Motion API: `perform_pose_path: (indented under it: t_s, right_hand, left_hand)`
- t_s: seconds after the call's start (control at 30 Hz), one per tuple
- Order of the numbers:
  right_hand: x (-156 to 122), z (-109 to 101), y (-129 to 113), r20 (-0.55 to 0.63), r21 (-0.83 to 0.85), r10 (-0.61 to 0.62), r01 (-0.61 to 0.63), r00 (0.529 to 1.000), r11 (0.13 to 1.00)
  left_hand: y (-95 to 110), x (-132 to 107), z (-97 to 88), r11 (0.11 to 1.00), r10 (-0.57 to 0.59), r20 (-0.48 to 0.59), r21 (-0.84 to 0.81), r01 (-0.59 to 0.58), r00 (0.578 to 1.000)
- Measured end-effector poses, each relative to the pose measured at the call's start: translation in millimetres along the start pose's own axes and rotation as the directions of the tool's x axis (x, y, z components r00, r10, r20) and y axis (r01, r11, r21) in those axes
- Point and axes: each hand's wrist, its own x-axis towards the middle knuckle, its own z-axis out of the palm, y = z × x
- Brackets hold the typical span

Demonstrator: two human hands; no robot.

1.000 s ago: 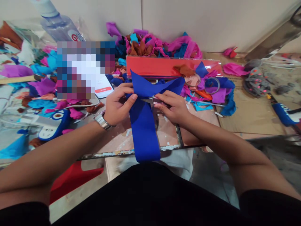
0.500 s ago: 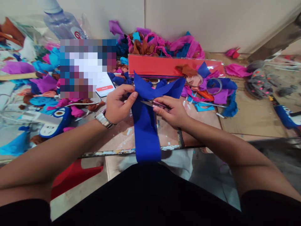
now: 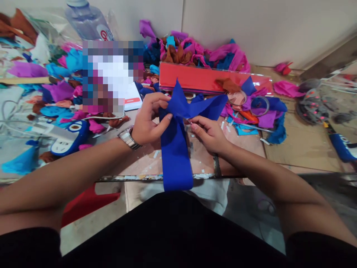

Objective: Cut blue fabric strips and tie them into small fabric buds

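Note:
A long strip of deep blue crepe paper (image 3: 176,156) hangs over the table's front edge, and its upper part spreads into two pointed flaps. My left hand (image 3: 152,121) pinches the strip at its upper left between thumb and fingers. Closed around small scissors (image 3: 188,121), my right hand (image 3: 209,133) sits just right of the strip. Only a bit of their metal shows at the fingertips, against the paper below the right-hand flap; the rest is hidden.
A red packet (image 3: 189,77) lies behind my hands, with heaped paper scraps (image 3: 178,52) beyond it. To the left are a phone (image 3: 132,96), a power strip (image 3: 69,137) and a bottle (image 3: 86,22). Tape rolls (image 3: 260,106) lie to the right.
The left flap of blue paper now stands up more to a point. The scissors' blade, plainly seen before, is now mostly hidden. The whole view has shifted slightly.

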Motion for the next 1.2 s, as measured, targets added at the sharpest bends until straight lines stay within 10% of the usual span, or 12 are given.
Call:
perform_pose_path:
  t_s: [0.17, 0.37, 1.2]
  right_hand:
    - [0.9, -0.4, 2.2, 0.009, 0.017, 0.004, -0.004, 1.0, 1.0]
    - [-0.5, 2.0, 1.8, 0.031, 0.048, 0.047, -0.049, 0.998, 0.998]
    - [10.1, 8.7, -4.4, 0.051, 0.4, 0.328, -0.32, 0.943, 0.858]
  left_hand:
    - [-0.1, 1.5, 0.4, 0.998, 0.022, -0.084, 0.059, -0.017, 0.996]
    - [15.4, 10.3, -8.2, 0.989, 0.108, 0.09, 0.091, -0.116, 0.99]
    - [19.3, 9.8, -4.6, 0.997, -0.051, 0.235, -0.04, 0.062, 0.971]
